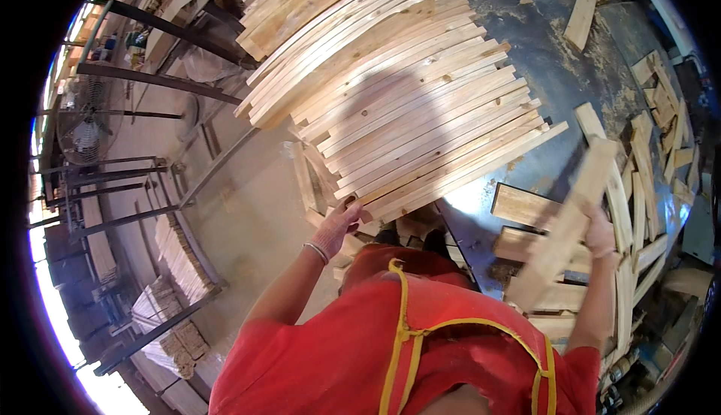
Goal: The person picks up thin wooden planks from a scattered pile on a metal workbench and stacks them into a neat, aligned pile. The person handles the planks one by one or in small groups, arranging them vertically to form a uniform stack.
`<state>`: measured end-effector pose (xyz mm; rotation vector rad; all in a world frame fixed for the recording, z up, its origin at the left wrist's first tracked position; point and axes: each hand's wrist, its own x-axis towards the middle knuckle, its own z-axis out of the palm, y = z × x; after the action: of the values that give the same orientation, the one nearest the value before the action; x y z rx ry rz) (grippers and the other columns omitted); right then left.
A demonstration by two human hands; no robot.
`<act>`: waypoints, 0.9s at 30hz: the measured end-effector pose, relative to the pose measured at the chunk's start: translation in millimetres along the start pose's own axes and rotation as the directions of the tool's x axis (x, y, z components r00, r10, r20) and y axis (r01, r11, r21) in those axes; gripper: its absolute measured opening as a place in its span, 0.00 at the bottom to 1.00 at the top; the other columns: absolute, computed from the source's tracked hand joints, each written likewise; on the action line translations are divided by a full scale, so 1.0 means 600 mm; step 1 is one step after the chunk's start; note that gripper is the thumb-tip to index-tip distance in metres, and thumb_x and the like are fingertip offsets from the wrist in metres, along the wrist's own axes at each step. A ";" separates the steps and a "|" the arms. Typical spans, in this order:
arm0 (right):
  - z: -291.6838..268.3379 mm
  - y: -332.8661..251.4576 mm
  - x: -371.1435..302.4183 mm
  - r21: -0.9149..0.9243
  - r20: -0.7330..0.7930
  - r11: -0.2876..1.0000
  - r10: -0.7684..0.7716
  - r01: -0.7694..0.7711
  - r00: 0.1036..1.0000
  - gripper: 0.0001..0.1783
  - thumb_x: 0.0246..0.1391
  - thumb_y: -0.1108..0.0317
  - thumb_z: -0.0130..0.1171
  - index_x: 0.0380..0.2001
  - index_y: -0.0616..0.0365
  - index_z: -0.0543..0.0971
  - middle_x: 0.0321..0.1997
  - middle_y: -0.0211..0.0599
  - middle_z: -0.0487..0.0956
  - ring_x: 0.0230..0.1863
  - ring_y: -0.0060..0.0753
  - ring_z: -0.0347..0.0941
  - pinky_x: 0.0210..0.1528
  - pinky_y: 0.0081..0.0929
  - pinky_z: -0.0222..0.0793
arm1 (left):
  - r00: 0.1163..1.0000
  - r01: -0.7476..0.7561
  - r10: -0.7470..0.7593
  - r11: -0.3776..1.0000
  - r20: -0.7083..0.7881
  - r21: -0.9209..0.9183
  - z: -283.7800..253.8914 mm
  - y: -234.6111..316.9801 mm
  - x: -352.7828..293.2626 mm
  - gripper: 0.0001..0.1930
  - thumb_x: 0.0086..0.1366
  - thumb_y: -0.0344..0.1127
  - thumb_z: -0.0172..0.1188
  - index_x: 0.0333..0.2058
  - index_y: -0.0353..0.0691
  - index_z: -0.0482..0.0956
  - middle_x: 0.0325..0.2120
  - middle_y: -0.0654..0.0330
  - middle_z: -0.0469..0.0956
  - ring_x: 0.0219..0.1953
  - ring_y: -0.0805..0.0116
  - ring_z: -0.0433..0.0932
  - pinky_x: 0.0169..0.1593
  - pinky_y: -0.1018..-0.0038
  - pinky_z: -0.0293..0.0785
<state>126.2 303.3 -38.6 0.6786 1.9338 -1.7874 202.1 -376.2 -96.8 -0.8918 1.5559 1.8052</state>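
Note:
A broad layer of pale wooden strips (405, 107) lies side by side in front of me, their ends uneven. My left hand (340, 227), in a light glove with a band at the wrist, is closed on the left end of the nearest wooden strip (466, 173). That strip sticks out past the others at its right end. On the right, my right hand (598, 233) grips the edge of a wider wooden board (563, 223), which is tilted and slightly blurred. Beneath it, several short boards (526, 206) lie on the dark metal table.
The dark metal table (518, 28) is dusted with sawdust. Long boards and offcuts (665, 107) crowd its right side. A metal rack (150, 84) and a fan (86, 133) stand at left, near stacked wood bundles (169, 325) on the floor.

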 end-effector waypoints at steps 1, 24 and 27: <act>0.079 -0.003 0.001 -0.021 -0.089 1.000 -0.003 0.001 0.996 0.29 0.70 0.53 0.54 0.62 0.65 0.82 0.58 0.44 0.85 0.57 0.38 0.83 0.65 0.36 0.76 | 0.999 0.032 -0.030 0.993 0.025 -0.112 0.002 -0.004 0.015 0.20 0.77 0.51 0.62 0.56 0.44 0.80 0.48 0.62 0.82 0.52 0.68 0.80 0.54 0.66 0.78; 0.513 -0.026 0.023 0.171 -0.265 0.969 -0.131 0.181 0.955 0.46 0.63 0.62 0.70 0.76 0.67 0.59 0.47 0.40 0.81 0.40 0.28 0.76 0.38 0.26 0.76 | 0.914 -0.292 -0.152 0.399 0.377 0.869 0.104 0.375 -0.084 0.45 0.65 0.36 0.66 0.78 0.37 0.58 0.53 0.39 0.82 0.53 0.50 0.83 0.58 0.60 0.80; 0.466 -0.051 0.010 0.272 0.096 0.946 -0.207 0.174 0.974 0.40 0.62 0.63 0.70 0.71 0.67 0.64 0.42 0.40 0.83 0.43 0.38 0.79 0.44 0.38 0.76 | 0.725 -0.566 0.543 0.118 0.424 0.816 0.042 0.389 -0.036 0.37 0.64 0.30 0.68 0.72 0.39 0.69 0.58 0.44 0.79 0.59 0.49 0.79 0.66 0.56 0.75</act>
<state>96.8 23.8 -42.0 0.4619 1.7490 -2.1774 28.1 -384.8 61.7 0.3867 2.6627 0.8498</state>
